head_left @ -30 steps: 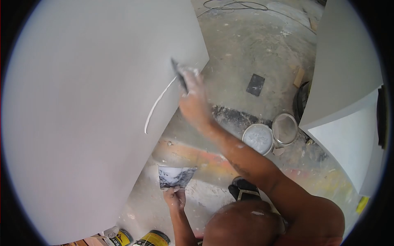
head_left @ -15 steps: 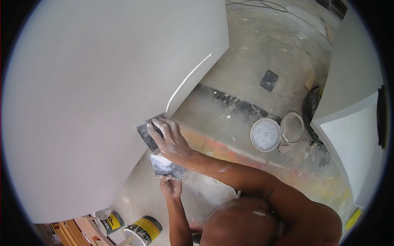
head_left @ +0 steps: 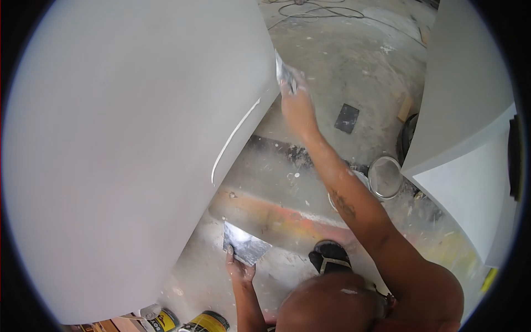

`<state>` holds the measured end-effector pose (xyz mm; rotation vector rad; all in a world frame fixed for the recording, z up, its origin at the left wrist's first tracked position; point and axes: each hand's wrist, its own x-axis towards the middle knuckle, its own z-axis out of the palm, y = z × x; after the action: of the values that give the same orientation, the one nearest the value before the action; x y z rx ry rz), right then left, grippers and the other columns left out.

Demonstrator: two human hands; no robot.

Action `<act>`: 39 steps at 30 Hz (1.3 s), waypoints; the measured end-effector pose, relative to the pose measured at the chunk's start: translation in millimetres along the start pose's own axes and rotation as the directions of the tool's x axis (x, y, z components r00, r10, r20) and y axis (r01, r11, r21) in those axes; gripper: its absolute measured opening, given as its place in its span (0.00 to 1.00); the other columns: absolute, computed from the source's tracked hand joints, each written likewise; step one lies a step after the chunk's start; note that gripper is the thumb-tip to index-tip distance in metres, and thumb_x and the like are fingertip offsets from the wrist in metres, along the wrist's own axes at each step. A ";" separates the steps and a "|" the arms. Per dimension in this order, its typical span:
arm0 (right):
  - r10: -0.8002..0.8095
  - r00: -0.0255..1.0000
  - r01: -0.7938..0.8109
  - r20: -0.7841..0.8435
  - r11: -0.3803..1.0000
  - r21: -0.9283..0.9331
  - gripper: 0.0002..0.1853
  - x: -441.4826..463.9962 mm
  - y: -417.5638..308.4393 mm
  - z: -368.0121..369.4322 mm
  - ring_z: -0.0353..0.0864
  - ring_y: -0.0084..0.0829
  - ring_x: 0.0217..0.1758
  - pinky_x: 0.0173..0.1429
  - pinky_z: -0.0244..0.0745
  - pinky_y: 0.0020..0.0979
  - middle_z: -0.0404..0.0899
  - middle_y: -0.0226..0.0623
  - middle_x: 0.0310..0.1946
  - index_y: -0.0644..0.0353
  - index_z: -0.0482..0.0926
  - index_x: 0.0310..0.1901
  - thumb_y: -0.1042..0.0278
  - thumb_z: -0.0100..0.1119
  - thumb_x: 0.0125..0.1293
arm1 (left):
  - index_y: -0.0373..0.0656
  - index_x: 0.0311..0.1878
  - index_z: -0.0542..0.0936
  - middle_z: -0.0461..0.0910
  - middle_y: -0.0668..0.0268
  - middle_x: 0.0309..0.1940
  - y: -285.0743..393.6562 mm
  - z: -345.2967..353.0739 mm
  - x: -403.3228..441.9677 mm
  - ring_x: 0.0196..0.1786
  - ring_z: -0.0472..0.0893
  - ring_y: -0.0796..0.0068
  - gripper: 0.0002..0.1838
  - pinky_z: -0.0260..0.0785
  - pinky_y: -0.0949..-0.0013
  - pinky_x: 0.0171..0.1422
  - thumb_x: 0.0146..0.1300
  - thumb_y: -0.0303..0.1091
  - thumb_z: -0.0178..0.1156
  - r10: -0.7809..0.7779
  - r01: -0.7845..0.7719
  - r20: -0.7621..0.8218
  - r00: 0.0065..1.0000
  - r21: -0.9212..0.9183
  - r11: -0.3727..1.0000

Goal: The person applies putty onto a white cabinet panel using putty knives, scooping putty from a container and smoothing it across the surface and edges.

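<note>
My right hand (head_left: 296, 94) is stretched out to the far edge of the large pale panel (head_left: 133, 138), gripping a flat putty spreader (head_left: 284, 71) against or close to that edge; motion blur hides whether they touch. A raised white bead of filler (head_left: 234, 139) runs in a curve along the panel near its right side. Lower down, my left hand (head_left: 239, 265) holds a dark flat spreader plate (head_left: 245, 243) by its near edge, apart from the panel, thumb on top. Pale smears cover that plate's upper face.
A dark square sheet (head_left: 347, 118) lies on the stained floor. My right arm partly covers a tub beside the round lid (head_left: 385, 177). Yellow-labelled cans (head_left: 206, 322) stand at the bottom. A second pale panel (head_left: 462, 133) rises at right; cables (head_left: 321, 10) lie at the top.
My right hand has moved with its spreader from the bead's lower end up to the panel's far edge. The left hand's plate has shifted slightly down and right. The view has shifted too.
</note>
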<state>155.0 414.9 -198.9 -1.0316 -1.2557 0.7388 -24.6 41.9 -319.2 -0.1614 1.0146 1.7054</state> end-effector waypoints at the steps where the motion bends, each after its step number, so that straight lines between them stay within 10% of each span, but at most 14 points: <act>1: -0.018 1.000 0.017 -0.020 0.999 -0.038 0.18 10.8 -2.5 -2.6 0.72 0.53 0.64 0.69 0.65 0.43 0.73 0.55 0.59 0.64 0.73 0.61 0.71 0.48 0.73 | 0.40 0.70 0.67 0.74 0.57 0.66 0.6 2.8 -1.5 0.66 0.75 0.56 0.27 0.67 0.50 0.71 0.74 0.45 0.50 -0.003 0.003 -0.003 1.000 0.005 1.000; 11: -0.207 0.975 0.196 -0.081 0.973 -0.123 0.17 5.0 -14.1 22.8 0.75 0.52 0.60 0.64 0.69 0.42 0.76 0.52 0.54 0.64 0.75 0.59 0.77 0.51 0.69 | 0.43 0.71 0.67 0.73 0.59 0.66 4.3 7.9 -3.0 0.65 0.75 0.57 0.28 0.67 0.51 0.71 0.74 0.48 0.51 -0.020 0.018 0.032 0.999 0.036 0.999; 15: -0.290 0.953 0.292 0.085 0.956 -0.014 0.32 -51.3 -40.7 37.6 0.67 0.54 0.64 0.70 0.62 0.45 0.69 0.55 0.57 0.71 0.69 0.63 0.91 0.46 0.50 | 0.45 0.71 0.68 0.74 0.60 0.65 2.0 5.6 -1.0 0.64 0.75 0.58 0.27 0.68 0.51 0.69 0.74 0.48 0.50 -0.004 0.004 0.029 1.000 0.003 1.000; 20: -0.236 0.935 0.229 0.266 0.972 0.060 0.37 -138.8 -66.0 67.0 0.62 0.54 0.65 0.71 0.60 0.47 0.63 0.52 0.63 0.70 0.66 0.67 0.90 0.49 0.49 | 0.45 0.70 0.68 0.76 0.61 0.62 5.6 -17.3 3.0 0.61 0.77 0.58 0.28 0.69 0.51 0.66 0.72 0.50 0.52 0.036 -0.036 -0.045 0.998 0.002 0.999; 30: -0.520 0.694 0.604 0.497 0.797 -0.009 0.39 -243.8 -45.5 86.1 0.63 0.53 0.64 0.66 0.62 0.53 0.63 0.54 0.63 0.72 0.67 0.65 0.81 0.59 0.43 | 0.47 0.66 0.72 0.80 0.65 0.58 8.6 -55.8 12.6 0.56 0.80 0.63 0.23 0.74 0.55 0.60 0.72 0.45 0.51 0.081 -0.081 -0.003 0.997 -0.145 0.986; 33: -0.388 0.635 0.534 0.668 0.845 -0.017 0.35 -235.1 -45.0 61.5 0.65 0.50 0.65 0.65 0.64 0.50 0.66 0.50 0.62 0.67 0.69 0.65 0.79 0.61 0.50 | 0.49 0.67 0.72 0.79 0.65 0.58 4.0 -50.2 11.1 0.56 0.80 0.62 0.24 0.73 0.53 0.59 0.70 0.45 0.54 0.064 -0.066 -0.017 0.998 -0.149 0.987; 37: -0.315 0.901 0.336 0.299 0.941 -0.024 0.25 -154.3 -18.9 26.2 0.71 0.45 0.60 0.65 0.67 0.38 0.71 0.44 0.56 0.59 0.70 0.66 0.76 0.53 0.67 | 0.47 0.65 0.73 0.80 0.64 0.56 -0.1 -54.1 17.0 0.54 0.81 0.61 0.23 0.74 0.53 0.60 0.70 0.43 0.55 0.068 -0.064 0.048 0.997 -0.073 0.995; 39: 0.218 0.947 -0.244 0.235 0.966 0.088 0.21 -103.3 -7.8 9.4 0.71 0.46 0.59 0.64 0.68 0.38 0.71 0.47 0.54 0.60 0.69 0.65 0.76 0.49 0.71 | 0.46 0.64 0.73 0.81 0.64 0.55 0.3 -40.7 11.0 0.54 0.81 0.61 0.22 0.74 0.53 0.60 0.69 0.43 0.55 0.039 -0.037 0.038 0.998 -0.054 0.998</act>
<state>125.3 321.2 -232.9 -1.0314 -1.2782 1.1229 -44.2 21.8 -350.7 -0.1427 0.9495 1.7646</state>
